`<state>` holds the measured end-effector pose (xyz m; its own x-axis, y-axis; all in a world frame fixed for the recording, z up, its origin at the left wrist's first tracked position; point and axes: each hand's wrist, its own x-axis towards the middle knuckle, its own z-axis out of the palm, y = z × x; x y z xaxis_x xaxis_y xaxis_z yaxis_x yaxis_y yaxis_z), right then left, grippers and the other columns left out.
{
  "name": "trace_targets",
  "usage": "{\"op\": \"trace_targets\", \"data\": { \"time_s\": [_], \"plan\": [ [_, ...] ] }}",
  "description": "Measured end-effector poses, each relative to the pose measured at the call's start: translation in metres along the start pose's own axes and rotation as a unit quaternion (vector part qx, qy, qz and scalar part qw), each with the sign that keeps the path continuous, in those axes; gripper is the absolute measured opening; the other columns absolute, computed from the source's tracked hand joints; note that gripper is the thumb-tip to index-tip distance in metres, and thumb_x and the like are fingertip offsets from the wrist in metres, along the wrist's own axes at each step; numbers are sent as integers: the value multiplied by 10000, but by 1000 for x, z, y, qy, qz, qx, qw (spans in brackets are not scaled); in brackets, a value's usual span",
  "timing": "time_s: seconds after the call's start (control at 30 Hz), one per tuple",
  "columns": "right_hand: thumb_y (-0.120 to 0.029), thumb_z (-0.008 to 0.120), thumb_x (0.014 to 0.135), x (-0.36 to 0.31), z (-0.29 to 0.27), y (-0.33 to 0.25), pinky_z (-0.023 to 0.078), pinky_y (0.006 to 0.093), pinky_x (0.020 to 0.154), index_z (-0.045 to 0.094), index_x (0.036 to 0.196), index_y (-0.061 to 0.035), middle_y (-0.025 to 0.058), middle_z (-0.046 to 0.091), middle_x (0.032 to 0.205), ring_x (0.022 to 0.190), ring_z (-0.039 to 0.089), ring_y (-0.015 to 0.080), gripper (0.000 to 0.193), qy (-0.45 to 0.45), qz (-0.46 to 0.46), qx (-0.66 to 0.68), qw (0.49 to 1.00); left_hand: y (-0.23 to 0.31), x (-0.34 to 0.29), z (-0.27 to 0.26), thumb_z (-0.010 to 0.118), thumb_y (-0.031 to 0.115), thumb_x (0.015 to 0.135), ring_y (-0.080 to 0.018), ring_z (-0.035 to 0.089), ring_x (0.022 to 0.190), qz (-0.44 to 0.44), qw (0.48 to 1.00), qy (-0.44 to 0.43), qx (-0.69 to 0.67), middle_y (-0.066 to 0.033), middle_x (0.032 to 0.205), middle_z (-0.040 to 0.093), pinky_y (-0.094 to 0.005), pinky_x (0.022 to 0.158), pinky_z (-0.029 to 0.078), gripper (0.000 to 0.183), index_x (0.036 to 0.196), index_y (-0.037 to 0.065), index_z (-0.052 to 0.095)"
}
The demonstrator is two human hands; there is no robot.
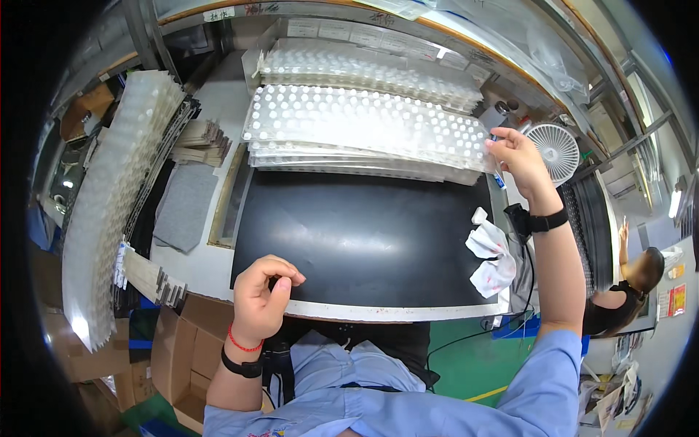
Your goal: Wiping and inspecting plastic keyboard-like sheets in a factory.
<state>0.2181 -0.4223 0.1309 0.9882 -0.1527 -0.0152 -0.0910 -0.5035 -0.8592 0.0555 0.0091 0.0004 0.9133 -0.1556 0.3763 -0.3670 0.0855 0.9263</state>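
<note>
My right hand [518,162] reaches over the right end of a stack of clear plastic sheets [364,127] covered with rows of round white dots. Its thumb and fingertips are pinched together at the sheets' edge; what lies between them is hidden. Small blue-and-white pieces [499,180] show just below and above these fingertips, perhaps one slim object. My left hand [263,295] hovers near the front left of a black mat [364,233], its fingers loosely curled with nothing seen in them.
Crumpled white tissue [493,255] with red marks lies on the mat's right side. Behind the stack stand more dotted sheets [364,65]. A tall sheet stack [120,197] and grey cloth [186,207] are at left. A white fan [555,151] and another person [619,306] are at right.
</note>
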Motion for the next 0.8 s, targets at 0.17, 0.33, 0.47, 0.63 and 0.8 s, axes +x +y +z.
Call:
{"op": "trace_targets", "data": {
  "time_s": [0.17,0.33,0.47,0.63,0.8],
  "plan": [
    [-270,819,843,13,7,9,494,267,679,555,1298,86,66,664,958,784,624,129,635,27,3,-115,993,-2,-1,2,493,-5,971,-154,601,846,6,1000,2,3,-118,945,630,-282,782,502,96,1029,2,569],
    [-249,829,826,15,15,0,505,284,688,574,1268,100,86,656,920,801,638,156,618,11,-21,-232,973,-2,-3,0,502,5,977,-152,601,848,6,1000,2,11,-119,951,629,-280,783,503,89,1037,5,568],
    [-172,745,876,23,-5,15,525,270,703,647,1197,75,70,707,979,783,655,137,418,-22,-39,-36,998,-3,0,3,513,16,982,-152,602,851,10,1000,-3,-2,-120,957,628,-280,785,504,84,1042,6,570],
    [-96,635,954,-31,-4,-11,518,203,687,618,1240,11,16,678,1058,850,619,49,305,4,-40,145,989,-4,-2,-2,517,16,979,-155,605,855,9,1000,-1,4,-119,956,627,-282,784,507,89,1045,7,575],
    [-15,589,962,-109,16,18,560,168,584,562,1290,30,74,711,1062,755,678,61,332,-21,9,282,959,-1,-4,1,540,-26,935,-183,645,836,-11,999,37,-9,-139,920,676,-308,779,540,85,976,-23,614]
  ]
}}
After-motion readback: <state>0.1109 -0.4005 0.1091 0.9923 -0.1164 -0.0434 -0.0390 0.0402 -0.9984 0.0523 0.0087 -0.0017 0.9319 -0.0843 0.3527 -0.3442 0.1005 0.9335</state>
